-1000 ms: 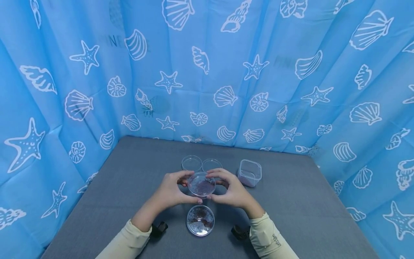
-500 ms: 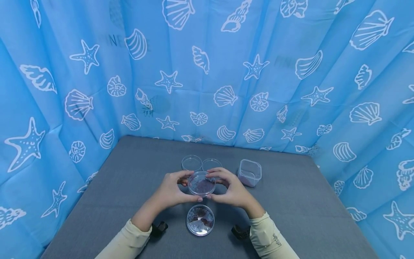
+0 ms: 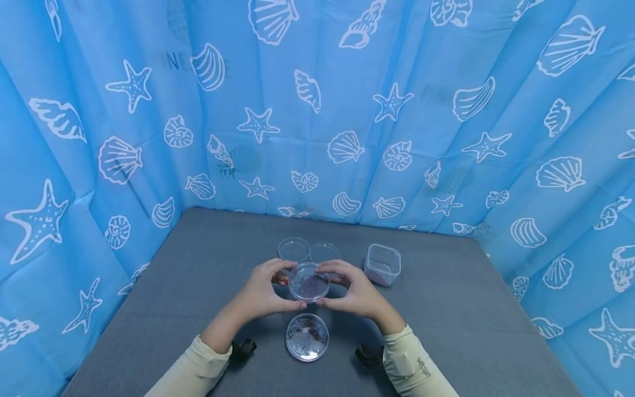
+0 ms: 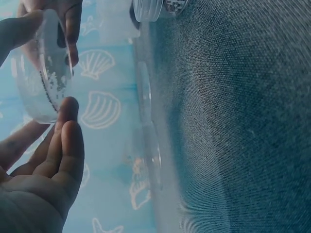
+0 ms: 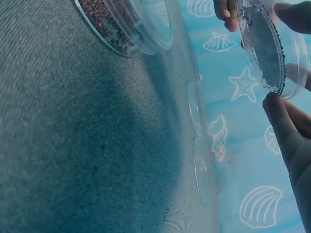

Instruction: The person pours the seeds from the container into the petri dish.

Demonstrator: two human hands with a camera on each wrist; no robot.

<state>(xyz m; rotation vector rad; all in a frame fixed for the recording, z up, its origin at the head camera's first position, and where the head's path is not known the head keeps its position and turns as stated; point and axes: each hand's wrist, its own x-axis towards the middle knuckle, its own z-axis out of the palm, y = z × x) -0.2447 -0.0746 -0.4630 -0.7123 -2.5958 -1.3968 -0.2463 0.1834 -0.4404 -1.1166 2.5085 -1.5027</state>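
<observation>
A round, clear petri dish (image 3: 309, 283) is raised above the table between both hands. My left hand (image 3: 263, 288) grips its left side and my right hand (image 3: 355, 289) its right side, thumbs nearest me and fingers at the far side. In the right wrist view, small dark grains cling inside the held dish (image 5: 265, 51), mostly along its edge. A second petri dish (image 3: 307, 337) stands on the table just below, apart from both hands. Reddish-brown grains lie in this dish (image 5: 141, 29) in the right wrist view.
Two clear round dish parts (image 3: 294, 250) (image 3: 324, 252) lie side by side behind the hands. To their right stands a square clear plastic box (image 3: 382, 266) with purplish material in it. A grey cloth (image 3: 446, 309) covers the table, and a blue curtain (image 3: 307, 121) surrounds it.
The held dish and both hands stay almost in place. My left thumb has shifted slightly left along the rim. The reflection on the lower dish has changed.
</observation>
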